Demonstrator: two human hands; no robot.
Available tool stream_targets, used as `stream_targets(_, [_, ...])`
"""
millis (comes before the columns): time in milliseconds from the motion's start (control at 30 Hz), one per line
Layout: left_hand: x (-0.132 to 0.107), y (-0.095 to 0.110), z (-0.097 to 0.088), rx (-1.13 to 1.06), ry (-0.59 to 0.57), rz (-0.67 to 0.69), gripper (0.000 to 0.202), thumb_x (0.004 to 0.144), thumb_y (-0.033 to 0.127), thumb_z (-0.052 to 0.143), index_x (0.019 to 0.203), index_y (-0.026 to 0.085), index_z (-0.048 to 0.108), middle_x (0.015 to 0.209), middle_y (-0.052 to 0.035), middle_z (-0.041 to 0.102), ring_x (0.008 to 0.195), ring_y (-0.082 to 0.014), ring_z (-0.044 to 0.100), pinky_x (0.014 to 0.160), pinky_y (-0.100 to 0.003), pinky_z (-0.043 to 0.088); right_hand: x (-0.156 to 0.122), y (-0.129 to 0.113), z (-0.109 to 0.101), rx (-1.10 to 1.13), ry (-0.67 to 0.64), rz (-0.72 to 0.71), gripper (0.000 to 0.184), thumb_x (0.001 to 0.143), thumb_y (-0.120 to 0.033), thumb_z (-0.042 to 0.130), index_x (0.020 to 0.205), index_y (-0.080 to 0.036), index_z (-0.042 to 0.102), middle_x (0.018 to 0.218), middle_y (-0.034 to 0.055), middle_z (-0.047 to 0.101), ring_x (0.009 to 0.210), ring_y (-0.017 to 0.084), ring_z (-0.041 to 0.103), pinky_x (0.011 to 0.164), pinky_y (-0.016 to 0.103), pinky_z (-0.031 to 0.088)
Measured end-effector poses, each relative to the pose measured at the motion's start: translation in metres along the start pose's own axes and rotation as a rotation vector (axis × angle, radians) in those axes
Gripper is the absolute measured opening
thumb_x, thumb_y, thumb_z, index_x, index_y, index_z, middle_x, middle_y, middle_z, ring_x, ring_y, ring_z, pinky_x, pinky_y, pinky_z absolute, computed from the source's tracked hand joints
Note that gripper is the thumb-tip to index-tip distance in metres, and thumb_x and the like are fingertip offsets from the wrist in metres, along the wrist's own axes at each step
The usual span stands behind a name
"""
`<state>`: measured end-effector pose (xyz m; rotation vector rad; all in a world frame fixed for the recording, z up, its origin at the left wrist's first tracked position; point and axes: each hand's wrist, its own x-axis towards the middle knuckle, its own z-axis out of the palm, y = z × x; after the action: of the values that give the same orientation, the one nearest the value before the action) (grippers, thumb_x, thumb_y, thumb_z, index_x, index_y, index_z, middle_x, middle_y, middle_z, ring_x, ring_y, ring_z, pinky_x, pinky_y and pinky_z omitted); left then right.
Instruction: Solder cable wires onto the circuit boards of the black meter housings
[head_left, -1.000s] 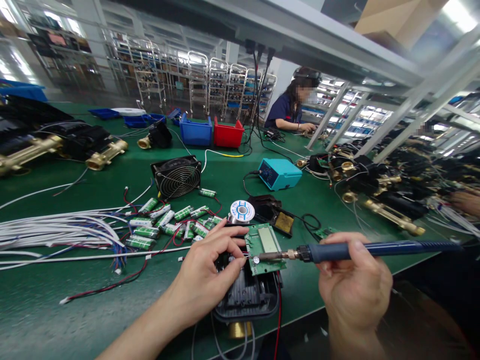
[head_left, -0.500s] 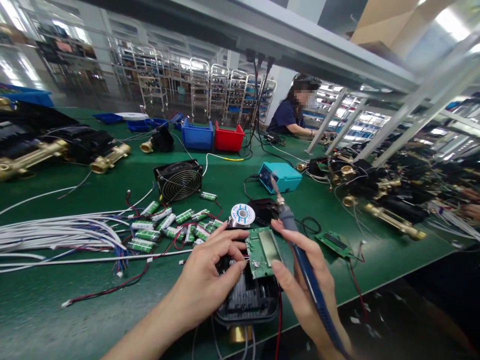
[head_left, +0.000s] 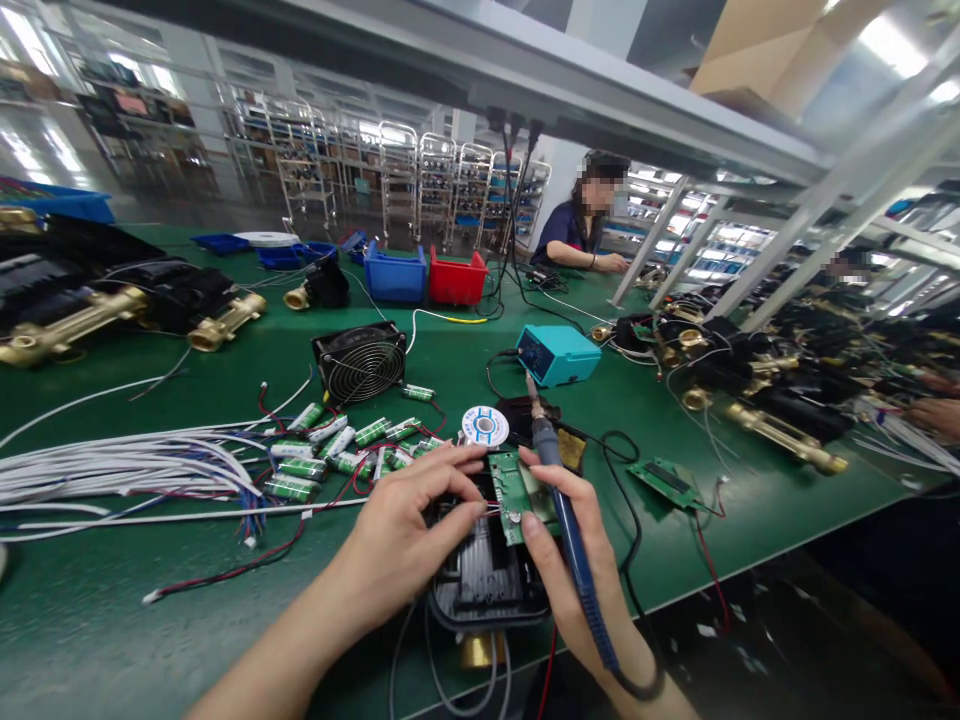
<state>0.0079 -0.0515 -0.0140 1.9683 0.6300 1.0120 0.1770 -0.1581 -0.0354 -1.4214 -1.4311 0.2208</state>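
Note:
A green circuit board (head_left: 510, 490) with a display is held over an open black housing (head_left: 487, 595), which has a brass fitting (head_left: 480, 650) at its near end. My left hand (head_left: 405, 515) is closed, with thumb and forefinger pinching thin wires at the board's left edge. My right hand (head_left: 600, 575) grips the board's right side between thumb and fingers. It also carries a blue-handled soldering iron (head_left: 571, 535), its tip pointing up and away from the board. Just beyond the board lies a solder spool (head_left: 485, 426).
Green-wrapped batteries (head_left: 300, 467) and white cables (head_left: 135, 465) lie at left. Behind stand a fan (head_left: 364, 362), a teal soldering station (head_left: 562, 355), a blue bin (head_left: 395, 275) and a red bin (head_left: 457, 277). Another board (head_left: 667, 484) and brass-fitted units (head_left: 787, 435) lie right. A co-worker (head_left: 574, 225) sits beyond.
The board has turned so its display faces more to the right. My right hand and the soldering iron have shifted left; my left hand stays at the wires.

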Motion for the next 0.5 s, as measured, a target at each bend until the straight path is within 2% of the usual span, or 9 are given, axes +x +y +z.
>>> stream_targets(67, [0.002,0.002,-0.018,0.023,0.097,-0.043,0.014,0.086,0.029,0.064,0.078,0.022,0.074,0.117,-0.0082,0.077,0.107,-0.0256,0.072,0.099,-0.044,0.053,-0.001,0.003,0.0,0.004,0.016,0.01,0.034,0.099,-0.024,0.051,0.131,-0.035,0.047,0.143,0.0022,0.059,0.133,0.016,0.056,0.109,0.029,0.047])
stream_targets(133, [0.001,0.003,-0.033,0.077,0.153,-0.058,0.015,0.086,0.031,0.064,0.078,0.022,0.074,0.102,-0.0063,0.079,0.097,-0.0235,0.073,0.089,-0.037,0.056,-0.001,0.005,0.0,0.014,0.029,0.012,0.033,0.1,-0.026,0.051,0.132,-0.034,0.047,0.144,0.0036,0.059,0.135,0.018,0.055,0.11,0.032,0.046])
stream_targets(233, [-0.011,-0.001,-0.043,0.257,0.038,-0.069,0.019,0.089,0.028,0.058,0.077,0.022,0.071,0.084,-0.0022,0.077,0.082,-0.0189,0.072,0.077,-0.029,0.055,-0.002,0.009,0.001,0.024,0.043,0.004,0.032,0.1,-0.028,0.05,0.132,-0.032,0.048,0.143,0.0055,0.059,0.133,0.02,0.056,0.108,0.036,0.048])
stream_targets(300, [-0.026,-0.009,-0.041,0.432,-0.048,-0.11,0.02,0.091,0.022,0.055,0.077,0.022,0.069,0.077,0.0,0.074,0.073,-0.0168,0.07,0.07,-0.027,0.052,-0.004,0.011,0.002,0.022,0.054,0.004,0.032,0.1,-0.029,0.051,0.131,-0.031,0.05,0.142,0.0058,0.06,0.131,0.022,0.058,0.106,0.038,0.049])
stream_targets(333, [-0.036,-0.014,-0.039,0.506,-0.049,-0.138,0.019,0.09,0.019,0.055,0.077,0.022,0.069,0.074,0.0004,0.073,0.07,-0.0167,0.069,0.067,-0.026,0.051,-0.005,0.013,0.002,0.023,0.067,0.012,0.032,0.099,-0.03,0.052,0.131,-0.031,0.051,0.142,0.006,0.061,0.13,0.023,0.059,0.105,0.039,0.05])
stream_targets(433, [-0.067,-0.032,-0.039,0.678,0.042,-0.231,0.018,0.086,0.014,0.055,0.077,0.021,0.069,0.073,-0.0011,0.072,0.067,-0.0183,0.069,0.063,-0.027,0.05,-0.007,0.026,0.002,0.051,0.158,0.045,0.034,0.095,-0.037,0.057,0.128,-0.027,0.056,0.136,0.0078,0.065,0.128,0.029,0.06,0.106,0.047,0.047])
stream_targets(500, [-0.087,-0.043,-0.047,0.777,0.118,-0.286,0.019,0.087,0.014,0.053,0.079,0.02,0.069,0.075,-0.0024,0.072,0.069,-0.0185,0.07,0.064,-0.027,0.051,-0.006,0.043,0.0,0.024,0.213,0.083,0.039,0.09,-0.043,0.062,0.125,-0.024,0.06,0.131,0.0093,0.068,0.126,0.034,0.06,0.107,0.052,0.044])
